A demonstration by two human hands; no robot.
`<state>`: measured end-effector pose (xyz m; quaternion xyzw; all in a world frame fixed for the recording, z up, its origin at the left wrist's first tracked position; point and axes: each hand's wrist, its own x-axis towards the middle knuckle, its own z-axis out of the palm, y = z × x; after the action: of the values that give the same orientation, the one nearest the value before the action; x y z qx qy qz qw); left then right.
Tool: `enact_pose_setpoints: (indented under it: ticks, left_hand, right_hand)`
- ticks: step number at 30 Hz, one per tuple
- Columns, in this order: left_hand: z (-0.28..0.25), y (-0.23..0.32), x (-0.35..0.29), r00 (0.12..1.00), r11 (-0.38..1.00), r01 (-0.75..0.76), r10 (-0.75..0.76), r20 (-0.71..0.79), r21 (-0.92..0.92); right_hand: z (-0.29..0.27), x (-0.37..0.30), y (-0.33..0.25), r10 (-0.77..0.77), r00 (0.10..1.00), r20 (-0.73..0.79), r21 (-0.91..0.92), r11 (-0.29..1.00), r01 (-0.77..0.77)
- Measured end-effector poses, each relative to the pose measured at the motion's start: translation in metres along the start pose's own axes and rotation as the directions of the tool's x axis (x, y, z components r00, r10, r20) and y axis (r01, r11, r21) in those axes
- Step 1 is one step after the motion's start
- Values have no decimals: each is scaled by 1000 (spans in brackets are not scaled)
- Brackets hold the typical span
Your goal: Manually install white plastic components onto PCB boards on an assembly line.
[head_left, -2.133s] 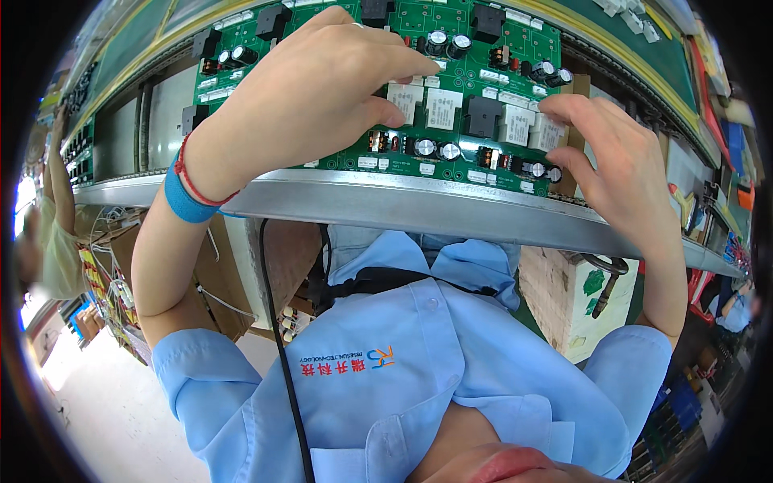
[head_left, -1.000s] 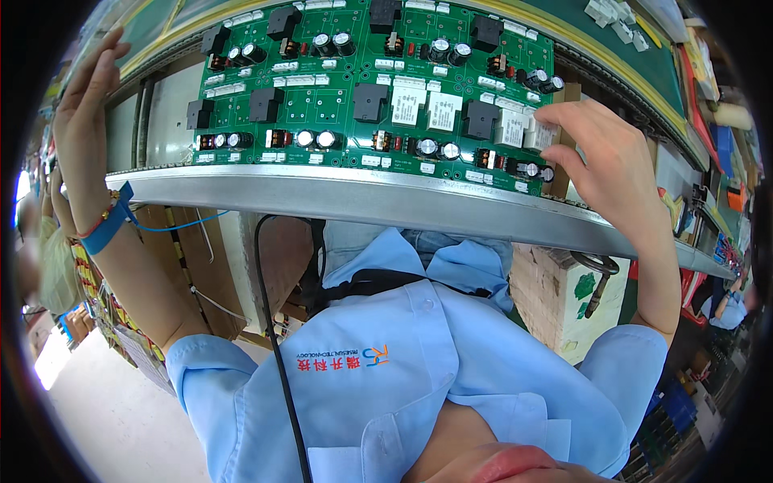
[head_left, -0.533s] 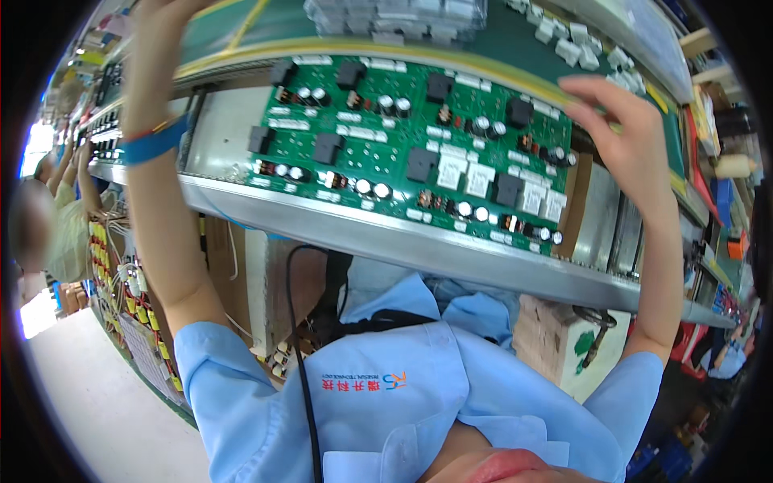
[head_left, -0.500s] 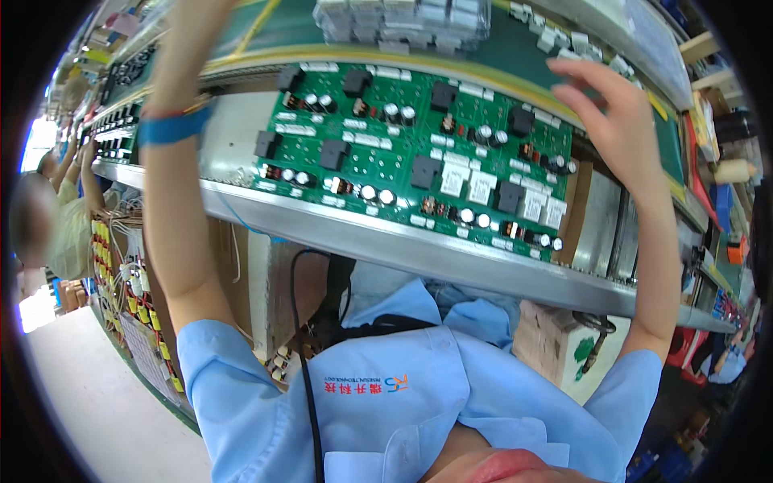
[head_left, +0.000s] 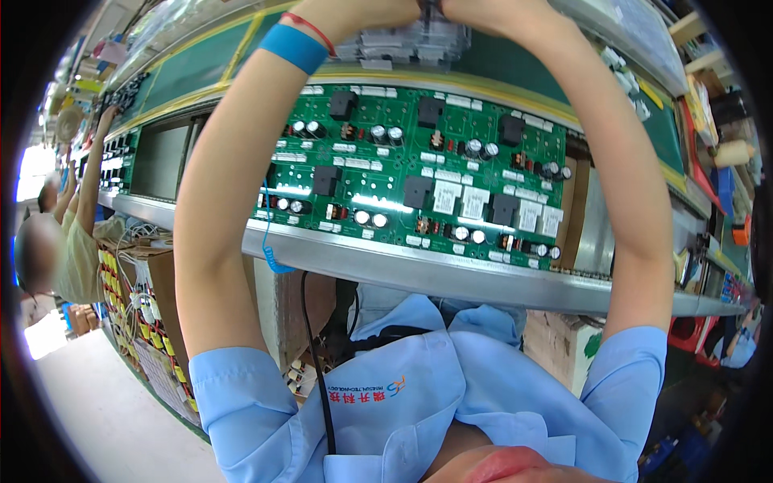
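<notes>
Both my arms reach forward over the bench to a clear plastic tray of pale parts. My left hand, a blue band round its wrist, is at the top edge above the tray. My right hand comes in from the other side, close to the left. The fingers of both are mostly cut off by the picture's edge, so what they hold cannot be made out. Nearer to me lies a large green circuit board panel with black blocks, capacitors and several white block parts. My left forearm hides its left end.
A metal rail runs along the bench's near edge. A coiled blue cord hangs by my left forearm. Loose white parts lie on the green belt beyond my right arm. At far left another person's arm reaches to the line.
My left hand has swung right, and my right hand has moved left and forward from the panel's right end. Both now come close together at the plastic tray. The view has shifted slightly.
</notes>
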<state>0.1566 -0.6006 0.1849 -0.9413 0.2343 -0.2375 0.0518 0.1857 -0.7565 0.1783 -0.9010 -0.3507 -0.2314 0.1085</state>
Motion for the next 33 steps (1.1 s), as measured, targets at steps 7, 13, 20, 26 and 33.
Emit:
enact_pose_setpoints:
  ticks: [7,13,20,26,33]
  left_hand:
    - [-9,-15,0,989,904,-52,104,101,-425]
    - [10,-14,14,989,993,-5,23,144,-121]
    - [-26,13,-10,936,-203,174,-269,225,-964]
    - [-13,35,-54,895,-509,351,-66,442,-786]
    - [-6,59,-76,915,16,402,-11,402,-915]
  right_hand:
    - [-20,-12,39,284,943,170,775,552,-306]
    - [-25,-98,86,14,860,509,665,-642,-383]
    - [-34,-155,45,266,846,462,566,646,-513]
    - [-33,-168,41,113,886,449,422,848,-322]
    - [-30,-168,31,57,913,403,169,976,-136]
